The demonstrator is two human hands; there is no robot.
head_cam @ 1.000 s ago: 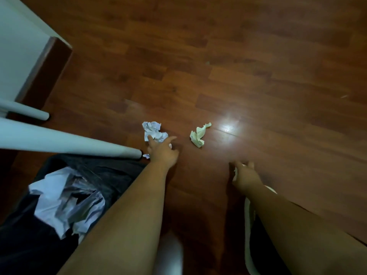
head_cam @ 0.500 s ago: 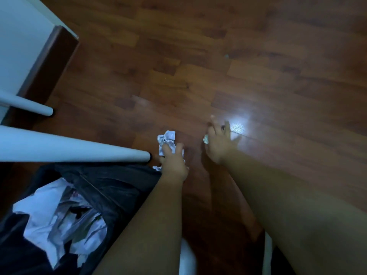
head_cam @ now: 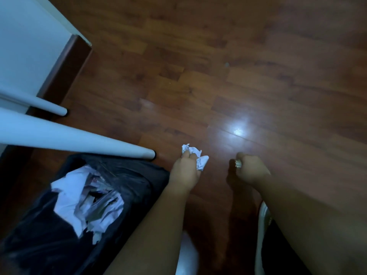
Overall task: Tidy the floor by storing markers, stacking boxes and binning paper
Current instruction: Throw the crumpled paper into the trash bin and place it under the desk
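My left hand [head_cam: 184, 171] grips a crumpled white paper ball [head_cam: 195, 155] just above the wooden floor, to the right of the bin. My right hand [head_cam: 251, 168] is curled round a small pale green paper scrap [head_cam: 238, 163], of which only a corner shows at the fist. A bin lined with a black bag [head_cam: 127, 183] stands at the lower left and holds several crumpled white papers [head_cam: 85, 201].
Two white table legs [head_cam: 79, 139] slant in from the left, one ending next to the bin's rim. A white wall with dark skirting [head_cam: 65, 70] runs along the upper left. A white-edged dark object [head_cam: 262, 235] lies under my right forearm. Bare wooden floor [head_cam: 238, 76] stretches ahead.
My left hand closed on the white paper and lifted it. My right hand reached to the green scrap, closed round it and drew back toward me.
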